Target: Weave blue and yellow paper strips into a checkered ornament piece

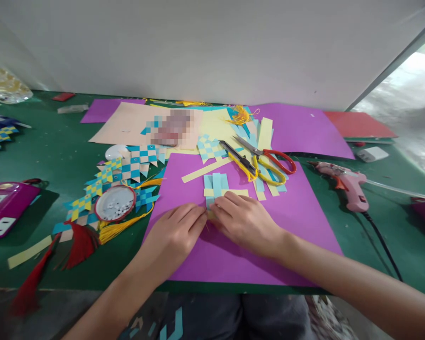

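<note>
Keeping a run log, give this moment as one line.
left hand, right hand: at paper strips | beneath: purple sheet | right: glue gun

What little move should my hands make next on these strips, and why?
Probably steady the blue strips with your left hand while your right hand snugs the yellow strip crossing them: both hands meet at their near end, beside that crossing.

Head view: moderately lit, soft. Bright daylight at right, washed out over the floor (407, 94). Wall (198, 47) grey, dimmer toward left corner. Soft shadows beneath the forearms on purple sheet (286, 226). Wide-angle stretching at edges; lower-left red tassel (30, 288) blurred. Pixelated patch (173, 127) above centre.
</note>
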A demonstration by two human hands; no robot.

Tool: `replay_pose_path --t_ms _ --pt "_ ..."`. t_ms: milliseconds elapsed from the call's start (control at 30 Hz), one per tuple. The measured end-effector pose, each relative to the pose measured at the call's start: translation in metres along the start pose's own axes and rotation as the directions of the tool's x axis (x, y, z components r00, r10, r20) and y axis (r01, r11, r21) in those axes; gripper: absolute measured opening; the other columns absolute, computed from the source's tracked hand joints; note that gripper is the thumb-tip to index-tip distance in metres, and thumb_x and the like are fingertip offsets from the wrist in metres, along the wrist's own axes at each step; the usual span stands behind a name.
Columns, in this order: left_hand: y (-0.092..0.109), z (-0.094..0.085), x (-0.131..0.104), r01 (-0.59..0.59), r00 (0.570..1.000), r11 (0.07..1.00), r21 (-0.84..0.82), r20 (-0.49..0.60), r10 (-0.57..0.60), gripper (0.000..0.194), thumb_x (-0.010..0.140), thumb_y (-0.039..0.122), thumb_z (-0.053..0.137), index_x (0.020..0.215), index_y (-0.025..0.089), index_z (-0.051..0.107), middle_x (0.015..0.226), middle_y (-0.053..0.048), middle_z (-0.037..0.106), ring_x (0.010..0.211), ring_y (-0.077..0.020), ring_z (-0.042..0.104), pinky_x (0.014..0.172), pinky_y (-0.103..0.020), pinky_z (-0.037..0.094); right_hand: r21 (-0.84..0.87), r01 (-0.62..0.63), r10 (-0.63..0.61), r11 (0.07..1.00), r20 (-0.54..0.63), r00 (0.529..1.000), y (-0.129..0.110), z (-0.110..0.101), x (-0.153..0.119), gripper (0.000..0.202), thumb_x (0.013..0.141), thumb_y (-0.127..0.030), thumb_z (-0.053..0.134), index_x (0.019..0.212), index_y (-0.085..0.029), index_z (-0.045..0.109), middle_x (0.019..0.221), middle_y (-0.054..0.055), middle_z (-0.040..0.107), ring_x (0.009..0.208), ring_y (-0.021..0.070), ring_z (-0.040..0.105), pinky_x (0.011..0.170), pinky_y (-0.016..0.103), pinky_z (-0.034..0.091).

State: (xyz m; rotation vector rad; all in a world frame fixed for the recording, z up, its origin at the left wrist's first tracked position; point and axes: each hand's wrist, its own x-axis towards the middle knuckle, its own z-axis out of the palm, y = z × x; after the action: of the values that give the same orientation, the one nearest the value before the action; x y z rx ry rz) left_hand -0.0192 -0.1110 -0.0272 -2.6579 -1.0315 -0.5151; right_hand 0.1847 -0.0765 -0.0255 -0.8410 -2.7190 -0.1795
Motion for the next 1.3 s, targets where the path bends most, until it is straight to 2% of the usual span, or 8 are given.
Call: replay_pose_path --t_ms 300,500,600,733,967,1033,1167,1300 --pt "0.001 -0.003 0.001 -0.032 0.999 0.999 -0.008 -0.030 0.032 0.025 0.091 0.006 0.045 0.101 0.005 0.068 0.099 -0.014 0.071 0.093 -0.0266 0.065 0.079 -0.040 0.059 0.012 -0.066 0.067 0.998 -0.064 0.996 -0.006 0.004 -0.003 0.019 0.093 -0.013 0.046 0.086 -0.015 0.064 0.083 0.006 0.060 0.079 0.0197 0.050 0.063 0.034 0.040" --pt "0.000 -0.002 -0.001 -0.012 1.000 0.998 -0.064 -0.022 0.011 0.028 0.091 0.005 0.044 0.105 0.006 0.068 0.108 -0.013 0.071 0.103 -0.0258 0.064 0.086 -0.040 0.057 0.158 -0.133 0.146 0.978 -0.072 0.987 -0.003 0.003 -0.003 0.018 0.094 -0.020 0.048 0.090 -0.015 0.065 0.092 0.009 0.061 0.084 0.0206 0.051 0.070 0.034 0.046" --pt "-0.001 -0.001 -0.002 -0.010 1.000 0.998 -0.066 0.002 0.010 0.030 0.092 0.006 0.042 0.110 0.008 0.067 0.111 -0.012 0.070 0.104 -0.0245 0.064 0.088 -0.040 0.057 0.277 -0.084 0.100 0.957 -0.046 0.994 0.005 -0.002 -0.006 0.013 0.092 -0.019 0.053 0.097 -0.014 0.063 0.096 0.010 0.061 0.090 0.0209 0.053 0.075 0.035 0.049" --pt "0.000 -0.002 -0.001 -0.011 1.000 0.998 -0.057 0.015 0.012 0.030 0.091 0.005 0.044 0.112 0.008 0.065 0.110 -0.012 0.070 0.102 -0.0252 0.064 0.087 -0.041 0.056 0.310 -0.037 0.062 0.950 -0.069 0.996 0.012 -0.004 -0.010 0.016 0.092 -0.014 0.048 0.097 -0.014 0.063 0.098 0.011 0.062 0.093 0.0214 0.055 0.078 0.037 0.051" --pt "0.002 -0.001 0.002 -0.027 0.999 0.998 -0.060 0.028 0.029 0.027 0.090 0.006 0.047 0.109 0.010 0.066 0.104 -0.012 0.069 0.099 -0.0264 0.063 0.083 -0.041 0.056 0.353 -0.080 0.118 0.932 -0.087 0.989 0.011 -0.001 -0.012 0.019 0.094 -0.017 0.047 0.103 -0.014 0.064 0.101 0.011 0.063 0.097 0.0214 0.056 0.081 0.036 0.051" --pt "0.002 -0.001 0.000 -0.023 0.999 0.998 -0.062 0.043 0.026 0.026 0.090 0.006 0.048 0.109 0.009 0.065 0.107 -0.012 0.068 0.102 -0.0271 0.062 0.085 -0.042 0.055 0.338 -0.060 0.097 0.939 -0.094 0.991 0.013 -0.003 -0.015 0.019 0.093 -0.016 0.049 0.106 -0.014 0.063 0.102 0.011 0.063 0.097 0.0213 0.056 0.081 0.037 0.051" --pt "0.003 -0.001 0.000 -0.041 0.997 0.997 -0.070 0.062 0.046 0.029 0.090 0.006 0.048 0.115 0.007 0.063 0.113 -0.014 0.066 0.108 -0.0276 0.059 0.090 -0.041 0.053 0.262 -0.001 0.030 0.965 -0.107 0.994 0.019 -0.007 -0.022 0.018 0.094 -0.017 0.048 0.095 -0.015 0.066 0.093 0.009 0.065 0.090 0.0203 0.056 0.079 0.037 0.050" --pt "0.006 -0.002 0.006 -0.044 0.998 0.997 -0.056 0.051 0.047 0.027 0.088 0.004 0.048 0.109 0.005 0.064 0.105 -0.014 0.067 0.100 -0.0267 0.061 0.085 -0.040 0.055 0.242 0.033 -0.002 0.970 -0.127 0.992 0.023 -0.007 -0.025 0.019 0.093 -0.015 0.049 0.094 -0.015 0.068 0.091 0.009 0.066 0.088 0.0198 0.057 0.077 0.035 0.050"
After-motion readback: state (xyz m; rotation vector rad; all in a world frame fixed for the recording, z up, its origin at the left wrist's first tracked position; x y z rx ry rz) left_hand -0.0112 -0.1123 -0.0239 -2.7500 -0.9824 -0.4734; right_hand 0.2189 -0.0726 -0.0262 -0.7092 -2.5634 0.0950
